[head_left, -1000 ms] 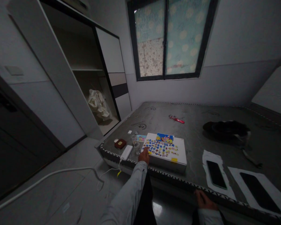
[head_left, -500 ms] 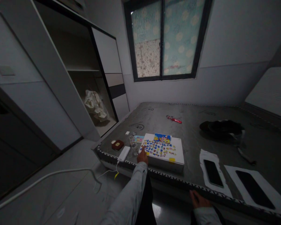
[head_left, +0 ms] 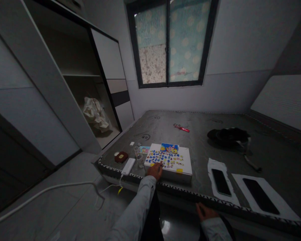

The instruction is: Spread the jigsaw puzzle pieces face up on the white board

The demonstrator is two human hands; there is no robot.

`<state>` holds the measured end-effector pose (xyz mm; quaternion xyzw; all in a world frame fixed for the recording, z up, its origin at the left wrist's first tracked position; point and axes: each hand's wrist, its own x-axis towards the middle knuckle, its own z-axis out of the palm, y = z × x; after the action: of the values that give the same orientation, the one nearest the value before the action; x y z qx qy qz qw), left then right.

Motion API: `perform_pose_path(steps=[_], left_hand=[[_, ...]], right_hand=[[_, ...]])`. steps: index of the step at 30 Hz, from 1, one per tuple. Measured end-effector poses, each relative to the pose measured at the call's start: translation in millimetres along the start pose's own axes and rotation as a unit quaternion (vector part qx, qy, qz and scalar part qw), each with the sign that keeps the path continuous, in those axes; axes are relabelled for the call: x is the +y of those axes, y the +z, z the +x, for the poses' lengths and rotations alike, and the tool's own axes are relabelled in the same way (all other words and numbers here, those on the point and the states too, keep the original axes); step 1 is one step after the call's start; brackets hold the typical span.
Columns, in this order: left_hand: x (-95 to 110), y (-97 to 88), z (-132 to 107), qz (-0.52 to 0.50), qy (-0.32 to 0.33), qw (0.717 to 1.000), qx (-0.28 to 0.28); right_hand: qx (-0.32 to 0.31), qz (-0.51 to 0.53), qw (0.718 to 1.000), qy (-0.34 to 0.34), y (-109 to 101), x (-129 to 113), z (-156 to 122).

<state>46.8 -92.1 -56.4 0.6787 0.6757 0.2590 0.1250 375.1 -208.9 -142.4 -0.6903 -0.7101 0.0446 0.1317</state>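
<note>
My left hand [head_left: 155, 170] reaches over the front edge of a white box [head_left: 185, 170]. Its fingers are drawn together at the jigsaw puzzle pieces [head_left: 167, 158], blue, yellow and pink, spread loose across the lid; whatever is between the fingertips is too small to make out. A picture card [head_left: 170, 148] with a colourful cartoon print lies at the back of the lid. Low by the mattress edge, my right hand [head_left: 206, 212] hangs with fingers loosely bent and a gap beside the thumb, holding nothing visible.
On the mattress [head_left: 165, 117], left of the box, lie a white power bank [head_left: 128, 166] with a cable, a brown case [head_left: 121, 157] and clear cups [head_left: 139, 157]. To the right are two phones [head_left: 221, 181] on white sheets and a dark cap-like item [head_left: 229, 136]. A red-handled tool [head_left: 182, 128] lies behind.
My left hand has moved from the lid's left side toward its front middle, and its pointing finger has drawn in. The view has shifted slightly right. My right hand stays by the mattress edge.
</note>
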Motion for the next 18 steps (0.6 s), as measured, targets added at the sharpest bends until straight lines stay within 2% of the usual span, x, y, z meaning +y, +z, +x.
perform_pose_path(steps=[3, 12, 18], left_hand=[[1, 0.7, -1, -0.010, 0.029, 0.999, -0.018], [5, -4.5, -3, -0.020, -0.006, 0.999, -0.029], [5, 0.2, -1, -0.041, 0.058, 0.997, -0.034]], right_hand=[[0.006, 0.002, 1.000, 0.005, -1, -2, -1], [-0.051, 0.061, 0.996, 0.049, 8, 7, 10], [-0.047, 0.054, 0.997, 0.042, 17, 11, 11]])
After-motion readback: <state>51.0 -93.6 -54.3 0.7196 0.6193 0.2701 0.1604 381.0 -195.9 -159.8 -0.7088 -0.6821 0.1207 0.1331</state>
